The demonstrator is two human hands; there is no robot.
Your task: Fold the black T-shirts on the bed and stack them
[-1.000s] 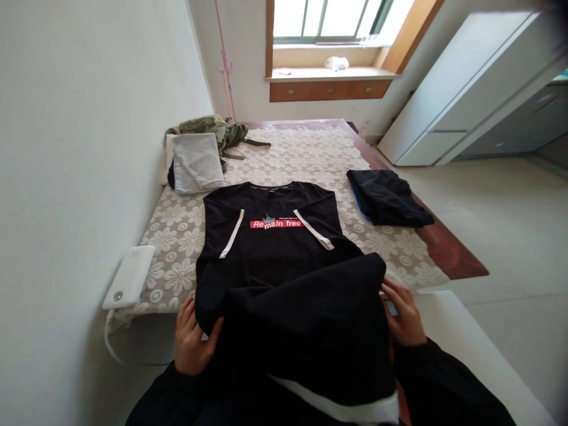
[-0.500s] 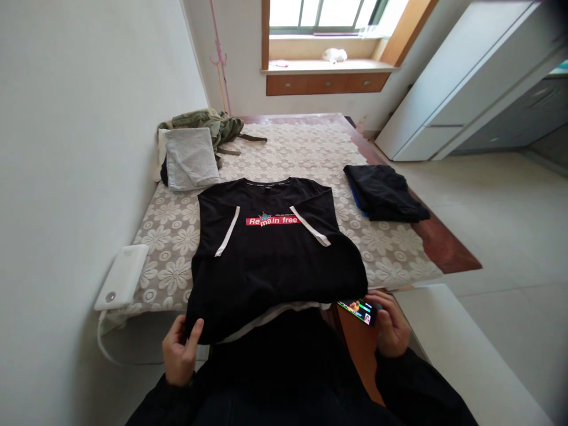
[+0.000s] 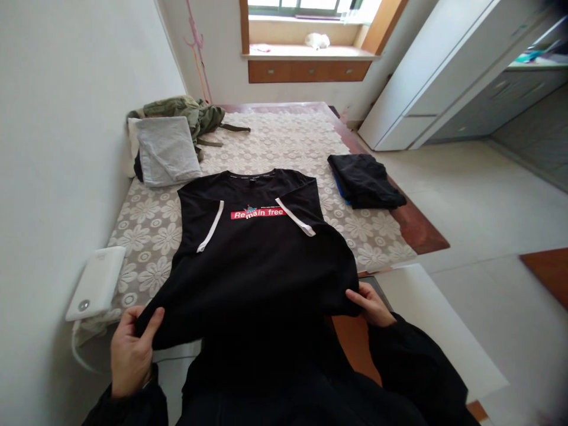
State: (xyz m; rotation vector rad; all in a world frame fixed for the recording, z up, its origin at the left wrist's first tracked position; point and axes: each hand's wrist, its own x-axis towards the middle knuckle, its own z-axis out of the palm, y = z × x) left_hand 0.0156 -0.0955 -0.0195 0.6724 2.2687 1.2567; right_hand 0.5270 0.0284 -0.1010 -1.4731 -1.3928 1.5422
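From the head camera: a black T-shirt [image 3: 261, 260] printed "Remain free" lies face up on a table [image 3: 423, 236], its hem drawn out past the table's near edge. The left hand [image 3: 133, 349], just off the table's near left corner, clamps one hem corner between thumb and fingers. The right hand [image 3: 373, 304], by the table's near edge, pinches the opposite corner, thumb on top. Folded dark clothes [image 3: 366, 180] rest on the table's right side.

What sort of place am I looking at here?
Probably a room in someone's home: there's a flower-patterned tablecloth, wooden drawers built in below the window, and a tall white appliance, perhaps a fridge.
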